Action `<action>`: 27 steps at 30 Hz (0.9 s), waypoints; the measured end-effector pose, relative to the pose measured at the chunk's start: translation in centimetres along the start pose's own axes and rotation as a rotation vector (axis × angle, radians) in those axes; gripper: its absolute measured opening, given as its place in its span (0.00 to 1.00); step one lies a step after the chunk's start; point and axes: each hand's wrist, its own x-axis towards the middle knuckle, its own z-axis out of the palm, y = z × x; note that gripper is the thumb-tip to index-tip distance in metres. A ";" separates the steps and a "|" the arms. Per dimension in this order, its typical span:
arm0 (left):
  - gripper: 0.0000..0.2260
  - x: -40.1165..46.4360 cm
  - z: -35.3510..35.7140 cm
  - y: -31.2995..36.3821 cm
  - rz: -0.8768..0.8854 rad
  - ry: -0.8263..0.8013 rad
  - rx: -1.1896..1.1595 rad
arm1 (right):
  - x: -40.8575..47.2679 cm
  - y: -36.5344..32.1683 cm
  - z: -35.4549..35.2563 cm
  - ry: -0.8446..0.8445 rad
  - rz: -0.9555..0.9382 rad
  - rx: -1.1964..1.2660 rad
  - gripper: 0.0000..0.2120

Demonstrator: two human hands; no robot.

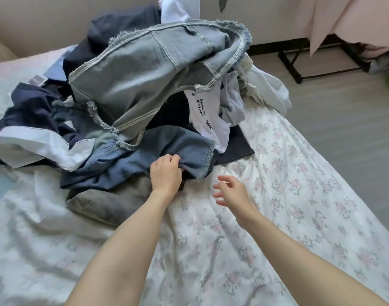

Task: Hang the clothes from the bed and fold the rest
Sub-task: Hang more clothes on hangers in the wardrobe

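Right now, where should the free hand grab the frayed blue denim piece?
Probably the frayed hem of the blue denim piece, from the right. That edge hangs clear of the pile; the left hand already grips the fold beside it, and the right hand hovers open nearby.

The white garment (208,120) in the pile reads "Robinhood Studio" — black lettering (with small paw-like marks beside it).

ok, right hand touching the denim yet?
Apart. In the head view the right hand hovers open over the floral sheet, with sheet visible between its fingers and the frayed denim piece. Only the left hand grips the denim.
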 end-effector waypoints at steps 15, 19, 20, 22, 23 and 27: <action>0.15 -11.6 -6.3 3.9 0.243 0.134 -0.455 | -2.9 -1.3 0.0 0.147 0.228 0.661 0.15; 0.42 -11.0 -6.7 2.7 0.201 0.118 -0.087 | -6.0 2.4 -5.5 0.506 0.309 0.620 0.17; 0.44 -10.8 -6.8 2.3 0.175 0.024 0.010 | -7.1 3.4 -7.7 0.604 0.324 0.559 0.17; 0.40 -10.4 -6.4 1.4 0.152 -0.226 0.255 | -9.0 5.4 -11.8 0.763 0.382 0.507 0.16; 0.31 -10.7 -6.3 1.7 0.167 -0.328 0.327 | -10.3 6.4 -14.1 0.838 0.405 0.489 0.15; 0.01 -11.9 -6.1 4.7 0.332 -0.202 0.108 | -13.7 8.5 -20.3 1.050 0.407 0.231 0.11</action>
